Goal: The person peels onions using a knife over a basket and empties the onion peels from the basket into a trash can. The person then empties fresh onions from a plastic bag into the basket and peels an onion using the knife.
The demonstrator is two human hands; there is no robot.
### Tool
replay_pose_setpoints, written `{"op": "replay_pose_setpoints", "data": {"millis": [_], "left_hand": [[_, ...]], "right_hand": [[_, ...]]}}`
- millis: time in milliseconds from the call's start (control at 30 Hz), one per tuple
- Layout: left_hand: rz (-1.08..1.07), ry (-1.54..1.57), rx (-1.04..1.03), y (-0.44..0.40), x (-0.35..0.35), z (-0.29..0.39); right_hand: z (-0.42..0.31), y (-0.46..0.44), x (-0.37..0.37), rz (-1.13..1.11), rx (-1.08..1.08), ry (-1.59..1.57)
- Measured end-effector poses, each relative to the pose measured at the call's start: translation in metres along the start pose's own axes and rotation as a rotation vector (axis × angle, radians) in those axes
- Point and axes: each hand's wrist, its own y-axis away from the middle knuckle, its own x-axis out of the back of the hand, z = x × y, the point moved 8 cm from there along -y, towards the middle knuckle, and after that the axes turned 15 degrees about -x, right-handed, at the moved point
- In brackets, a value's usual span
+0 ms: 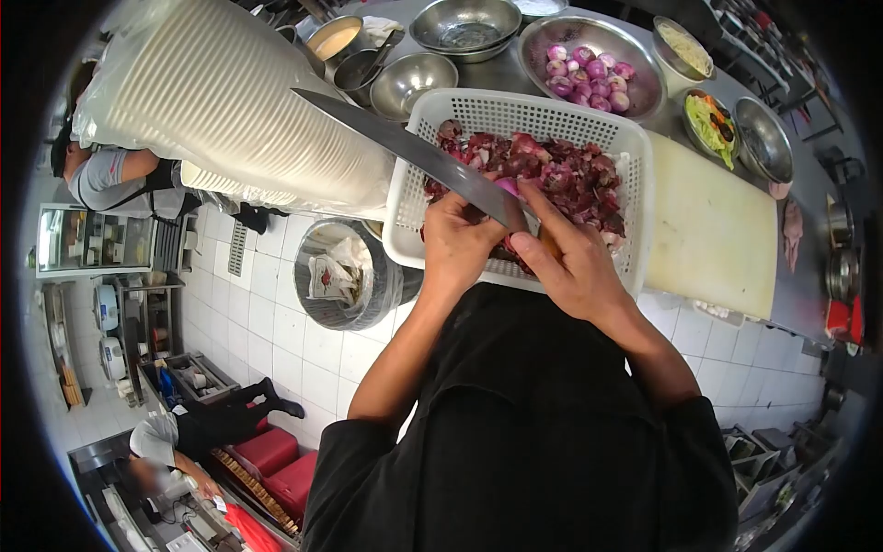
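My right hand (575, 262) grips a large kitchen knife (405, 147) at its handle end, and the broad blade slants up to the left. My left hand (457, 241) is closed close against the blade, its fingers partly hidden behind the steel. A small purple onion (507, 187) shows at the left fingertips, beside the blade; most of it is covered. Both hands are over a white perforated plastic basket (635, 170). Dark red chunks of raw meat (570, 175) fill much of the basket.
A steel bowl (644, 78) of peeled purple onions stands behind the basket. To the right lies a pale cutting board (713, 221); to the left rise stacked plastic containers (230, 101). A lined bin (317, 308) is on the floor. Two other people are at the left.
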Motion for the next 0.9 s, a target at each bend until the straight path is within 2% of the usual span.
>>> {"op": "replay_pose_setpoints", "data": {"millis": [267,467,567,667,767,867,900], "left_hand": [[0.039,-0.105,-0.072,0.003,0.006,-0.002],[0.014,-0.084,-0.050,0.006,0.010,-0.015],[0.007,-0.079,-0.019,0.008,0.010,-0.013],[-0.046,0.065,-0.045,0.013,0.008,-0.012],[-0.075,0.161,-0.179,0.014,0.010,-0.011],[-0.070,0.081,-0.225,0.013,0.015,-0.011],[-0.046,0.094,-0.157,0.013,0.018,-0.018]], "right_hand": [[0.000,0.000,0.000,0.016,0.033,0.060],[0.004,-0.004,0.000,0.110,0.072,-0.010],[0.019,-0.010,-0.002,0.021,-0.038,-0.223],[0.055,-0.021,-0.003,-0.250,-0.480,-0.478],[0.069,-0.033,0.006,-0.190,-0.556,-0.505],[0.081,-0.035,0.008,-0.149,-0.625,-0.518],[0.079,-0.032,0.008,-0.131,-0.624,-0.512]]}}
